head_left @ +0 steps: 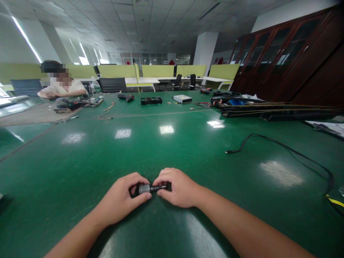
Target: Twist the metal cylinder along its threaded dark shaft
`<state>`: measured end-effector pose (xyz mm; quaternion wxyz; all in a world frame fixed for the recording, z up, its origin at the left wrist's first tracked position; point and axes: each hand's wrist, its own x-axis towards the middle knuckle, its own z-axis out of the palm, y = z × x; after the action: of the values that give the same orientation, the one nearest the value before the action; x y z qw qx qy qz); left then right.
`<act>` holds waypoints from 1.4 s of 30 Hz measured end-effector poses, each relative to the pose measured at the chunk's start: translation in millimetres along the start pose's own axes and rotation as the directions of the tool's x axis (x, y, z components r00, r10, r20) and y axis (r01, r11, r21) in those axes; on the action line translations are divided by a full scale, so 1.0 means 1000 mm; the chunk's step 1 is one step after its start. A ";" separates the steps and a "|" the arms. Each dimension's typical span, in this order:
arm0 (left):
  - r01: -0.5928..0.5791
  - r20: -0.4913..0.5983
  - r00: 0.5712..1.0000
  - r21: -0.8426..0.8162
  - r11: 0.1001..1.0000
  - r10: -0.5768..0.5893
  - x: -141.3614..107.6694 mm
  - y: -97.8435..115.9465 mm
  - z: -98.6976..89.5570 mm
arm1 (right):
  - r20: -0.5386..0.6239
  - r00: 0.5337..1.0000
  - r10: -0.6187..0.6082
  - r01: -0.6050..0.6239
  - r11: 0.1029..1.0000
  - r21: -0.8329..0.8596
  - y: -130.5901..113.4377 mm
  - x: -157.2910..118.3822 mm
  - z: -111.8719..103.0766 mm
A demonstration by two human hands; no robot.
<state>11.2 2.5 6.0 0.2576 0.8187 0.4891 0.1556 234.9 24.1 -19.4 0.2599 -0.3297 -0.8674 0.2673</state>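
Just above the green tabletop, or resting on it, lies a small grey metal cylinder with a thin dark stepped shaft [145,188], pointing to the right. Its exact kind cannot be made out. My left hand [125,193] is closed around the thick grey end, thumb in front and fingers behind. At the shaft, my right hand [177,188] has its thumb and fingertips closed on the thinner part, and the tip shows inside the curl of the hand. The two hands are close together but apart.
A black cable [290,146] trails across the right side. Farther back are a power drill [125,97], a black tray-like part [151,100], a flat silver box [182,98] and a pile of long dark parts [242,107]. Another person [63,86] sits at the far left.
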 end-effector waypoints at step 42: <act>-0.014 0.005 1.000 -0.006 1.000 0.014 0.001 -0.002 0.001 | 0.000 0.998 -0.059 0.059 0.998 0.015 0.002 0.000 0.001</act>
<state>11.1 4.0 4.3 0.2599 0.8218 0.4822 0.1569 235.0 24.6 -21.4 0.2700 -0.3020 -0.8748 0.2658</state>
